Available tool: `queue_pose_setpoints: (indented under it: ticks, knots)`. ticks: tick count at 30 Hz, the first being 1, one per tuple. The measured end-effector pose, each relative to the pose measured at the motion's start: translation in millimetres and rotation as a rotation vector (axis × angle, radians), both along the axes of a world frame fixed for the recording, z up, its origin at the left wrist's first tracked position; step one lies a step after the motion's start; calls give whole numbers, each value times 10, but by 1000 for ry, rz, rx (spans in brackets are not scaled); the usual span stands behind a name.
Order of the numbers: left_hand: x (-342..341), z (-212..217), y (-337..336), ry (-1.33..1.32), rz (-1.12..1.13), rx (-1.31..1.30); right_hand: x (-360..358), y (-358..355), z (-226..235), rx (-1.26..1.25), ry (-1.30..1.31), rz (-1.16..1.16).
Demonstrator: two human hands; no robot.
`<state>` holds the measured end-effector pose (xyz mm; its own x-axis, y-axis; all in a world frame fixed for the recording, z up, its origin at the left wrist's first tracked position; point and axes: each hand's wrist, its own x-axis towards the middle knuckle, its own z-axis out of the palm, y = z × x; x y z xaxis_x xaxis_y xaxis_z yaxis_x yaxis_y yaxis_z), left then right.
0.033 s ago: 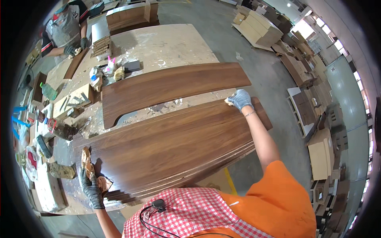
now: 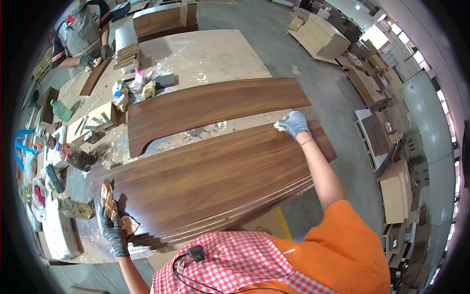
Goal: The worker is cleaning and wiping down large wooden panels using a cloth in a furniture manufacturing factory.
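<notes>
While the big dark wood panel (image 2: 210, 181) lies flat on the workbench (image 2: 215, 54), left hand (image 2: 113, 230), gloved, is closed on a crumpled brown rag (image 2: 110, 198) at the panel's near-left corner. Right hand (image 2: 293, 123), gloved, presses a small pale pad (image 2: 279, 126) on the panel's far-right edge. A second curved panel (image 2: 205, 108) sits just beyond it. Best to wipe along the grain with even pressure, steadying the stack's edge.

Grey concrete floor (image 2: 254, 19), stacked board piles (image 2: 320, 41) along right wall, bright windows (image 2: 379, 34), cluttered dusty workbench (image 2: 215, 54).
</notes>
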<state>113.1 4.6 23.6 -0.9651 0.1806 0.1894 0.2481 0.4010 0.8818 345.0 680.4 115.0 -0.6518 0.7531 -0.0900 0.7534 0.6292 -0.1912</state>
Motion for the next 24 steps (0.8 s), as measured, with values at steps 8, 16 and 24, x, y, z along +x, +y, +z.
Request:
queue_pose_setpoints:
  ticks: [8,16,24]
  knots:
    - [102,244,173,-46,-6,2,-956,-1474,-69,-207,194,183]
    - [76,184,212,98,-16,-6,-1171,-1833,-16,-322,241,212]
    - [123,425,274,277,-233,-299,-2206,-3268,82,-391,245,479]
